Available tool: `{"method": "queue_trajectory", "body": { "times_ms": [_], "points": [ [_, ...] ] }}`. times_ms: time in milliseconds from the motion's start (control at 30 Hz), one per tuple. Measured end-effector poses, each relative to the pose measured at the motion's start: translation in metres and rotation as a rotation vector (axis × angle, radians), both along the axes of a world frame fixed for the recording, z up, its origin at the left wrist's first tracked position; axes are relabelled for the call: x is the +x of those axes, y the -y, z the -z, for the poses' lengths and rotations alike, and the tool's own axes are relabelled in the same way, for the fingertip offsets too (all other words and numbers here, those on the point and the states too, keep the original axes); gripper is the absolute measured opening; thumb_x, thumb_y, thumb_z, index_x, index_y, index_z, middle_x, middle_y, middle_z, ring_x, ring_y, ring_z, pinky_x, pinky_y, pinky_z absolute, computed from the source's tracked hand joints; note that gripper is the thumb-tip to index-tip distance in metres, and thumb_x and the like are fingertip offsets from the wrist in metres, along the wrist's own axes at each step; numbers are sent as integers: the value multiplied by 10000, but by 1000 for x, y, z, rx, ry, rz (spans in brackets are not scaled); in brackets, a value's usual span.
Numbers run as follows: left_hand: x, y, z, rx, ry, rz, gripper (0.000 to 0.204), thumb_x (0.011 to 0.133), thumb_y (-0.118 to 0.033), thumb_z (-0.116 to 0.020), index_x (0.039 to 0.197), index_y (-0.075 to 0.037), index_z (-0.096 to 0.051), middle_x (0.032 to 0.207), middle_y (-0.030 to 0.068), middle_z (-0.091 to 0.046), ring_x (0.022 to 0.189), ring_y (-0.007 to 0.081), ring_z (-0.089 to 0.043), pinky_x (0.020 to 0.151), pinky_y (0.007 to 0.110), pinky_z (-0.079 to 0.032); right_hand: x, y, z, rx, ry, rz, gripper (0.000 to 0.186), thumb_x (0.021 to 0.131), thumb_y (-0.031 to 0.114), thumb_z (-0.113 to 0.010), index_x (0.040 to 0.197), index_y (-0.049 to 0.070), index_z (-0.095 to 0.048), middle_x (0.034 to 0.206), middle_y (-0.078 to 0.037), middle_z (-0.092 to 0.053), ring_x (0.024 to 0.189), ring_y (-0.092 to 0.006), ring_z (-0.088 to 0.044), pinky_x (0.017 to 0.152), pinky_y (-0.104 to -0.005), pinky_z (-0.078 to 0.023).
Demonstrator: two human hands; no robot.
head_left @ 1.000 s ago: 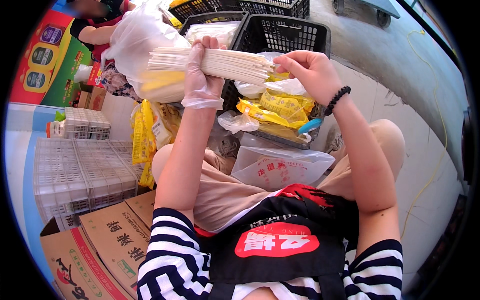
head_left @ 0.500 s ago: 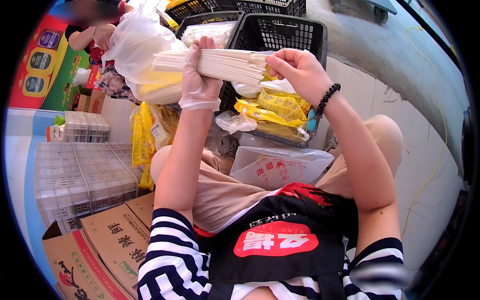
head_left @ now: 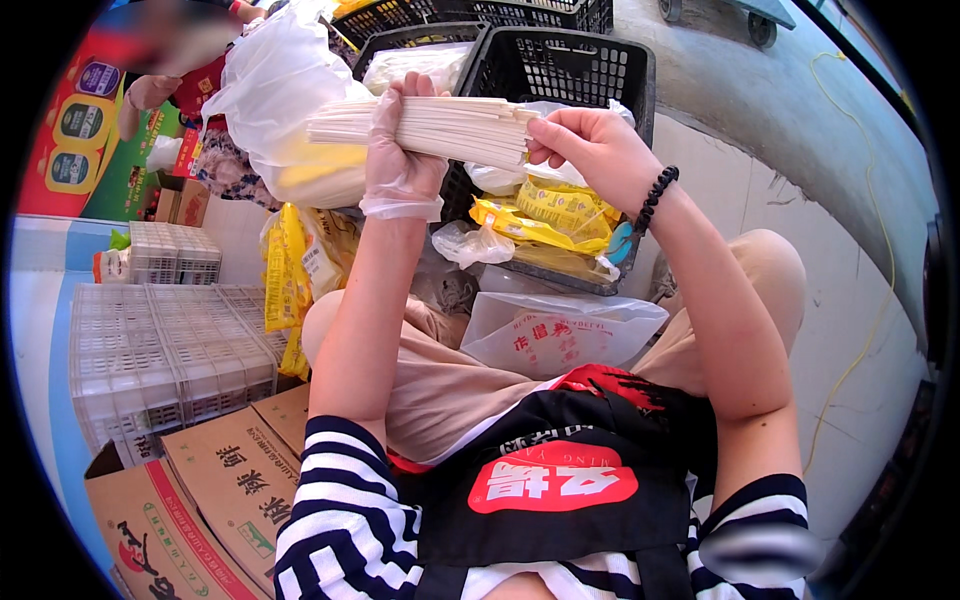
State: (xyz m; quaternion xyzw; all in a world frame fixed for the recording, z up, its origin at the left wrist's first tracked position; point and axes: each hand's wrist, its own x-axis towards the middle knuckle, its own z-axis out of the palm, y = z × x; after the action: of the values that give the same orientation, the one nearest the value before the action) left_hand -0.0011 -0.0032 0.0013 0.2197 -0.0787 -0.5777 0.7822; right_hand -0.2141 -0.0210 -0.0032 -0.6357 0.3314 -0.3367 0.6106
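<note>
Across the upper middle lies a bundle of thin, straight white sticks (head_left: 470,128), held about level. My left hand (head_left: 405,150), in a clear plastic glove, is wrapped round its left half, and the left ends stick out beyond the palm. At the right end, the thumb and forefinger of my bare right hand (head_left: 590,145) pinch the stick tips. How many sticks they grip is hidden. Below the bundle is a black plastic crate (head_left: 645,90) with yellow packets (head_left: 560,215) in it. A white plastic bag (head_left: 290,95) with more long pale sticks stands to the left.
A printed white bag (head_left: 560,330) lies between my knees. Left are translucent crates (head_left: 170,350), cardboard boxes (head_left: 225,470) and hanging yellow packets (head_left: 287,270). At the far left a co-worker's hand (head_left: 150,92) shows. A wheeled cart (head_left: 740,12) and a yellow cord (head_left: 870,180) lie right.
My right hand has shifted slightly left and down, its fingers more curled at the stick tips. My left hand and the bundle barely moved. The co-worker's hand moved left, away from the white bag.
</note>
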Motion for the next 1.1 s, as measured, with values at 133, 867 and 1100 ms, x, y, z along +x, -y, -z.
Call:
{"method": "queue_trajectory", "body": {
  "times_ms": [133,867,1100],
  "points": [
    [1,0,1,-18,18,3,140,900,-86,-517,1037,-56,-521,1112,88,-588,1055,218,-576,998,435,-413,2,-1,0,2,46,17,319,916,289,-528,872,-6,-643,775,-34,-654,693,-64,-562,677,-214,-465],
    [0,3,7,105,27,-39,108,914,-95,-478,1003,-44,-513,1084,100,-603,1038,229,-589,955,418,-453,10,-3,4,-3,86,-50,453,767,235,-722,1080,-53,-566,884,-103,-667,781,-119,-625,727,-243,-500],
    [1,3,8,118,33,-41,150,892,-71,-513,1036,-29,-514,1110,118,-588,1075,258,-563,965,416,-455,9,-6,-10,214,32,-45,277,845,220,-638,983,-20,-623,863,-79,-664,766,-118,-655,682,-217,-529]
  ]
}}
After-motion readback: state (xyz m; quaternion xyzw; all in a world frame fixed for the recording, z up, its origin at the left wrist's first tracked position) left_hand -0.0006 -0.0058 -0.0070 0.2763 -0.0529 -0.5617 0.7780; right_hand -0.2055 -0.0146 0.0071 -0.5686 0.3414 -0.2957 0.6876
